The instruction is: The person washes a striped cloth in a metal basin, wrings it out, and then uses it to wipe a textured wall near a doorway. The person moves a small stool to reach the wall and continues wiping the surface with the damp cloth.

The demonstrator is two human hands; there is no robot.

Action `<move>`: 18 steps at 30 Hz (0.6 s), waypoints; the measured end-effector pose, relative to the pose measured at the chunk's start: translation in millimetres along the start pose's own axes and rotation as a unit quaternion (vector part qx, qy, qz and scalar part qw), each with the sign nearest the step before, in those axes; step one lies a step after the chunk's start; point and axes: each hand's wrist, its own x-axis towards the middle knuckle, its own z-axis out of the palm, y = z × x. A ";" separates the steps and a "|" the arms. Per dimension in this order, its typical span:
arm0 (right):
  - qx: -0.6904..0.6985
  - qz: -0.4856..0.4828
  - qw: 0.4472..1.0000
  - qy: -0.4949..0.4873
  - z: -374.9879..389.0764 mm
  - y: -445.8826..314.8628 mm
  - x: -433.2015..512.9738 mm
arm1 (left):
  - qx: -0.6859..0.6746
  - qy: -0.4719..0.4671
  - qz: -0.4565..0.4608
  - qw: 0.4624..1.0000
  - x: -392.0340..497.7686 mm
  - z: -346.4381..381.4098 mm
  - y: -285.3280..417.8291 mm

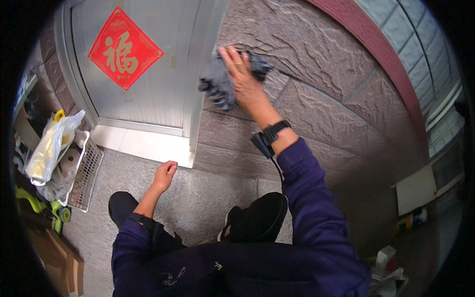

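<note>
My right hand (pixel 243 80) presses a crumpled grey and dark-blue cloth (pixel 221 80) against the textured stone-tile wall (pixel 315 100). Its fingers lie extended over the cloth, close to the right side of the metal door frame (pixel 202 63). Below and to the left, my left hand (pixel 166 176) hangs over the floor with its fingers curled in and nothing visible in it. The grey door (pixel 174 89) carries a red diamond-shaped paper decoration (pixel 143 55) with a gold character.
A white plastic basket (pixel 86 174) stands at left, with a filled plastic bag (pixel 52 152) on top. Green-wheeled gear (pixel 55 215) and a cardboard box (pixel 61 256) lie nearer me. A pale doorsill (pixel 144 143) edges the grey floor (pixel 122 167). A cable (pixel 278 167) hangs from my right wrist strap.
</note>
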 end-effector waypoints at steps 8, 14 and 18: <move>-0.113 0.035 0.992 0.050 -20.1 28.3 -30.7 | 0.001 0.028 -0.081 0.996 -11.7 -2.0 -19.0; -0.232 0.155 0.960 -0.003 -72.9 63.9 -110.8 | -0.051 0.032 -0.122 0.991 -37.0 -39.8 -2.7; -0.122 0.228 0.965 0.045 -64.8 53.9 -105.2 | -0.066 0.026 -0.137 0.988 -48.5 -53.4 7.3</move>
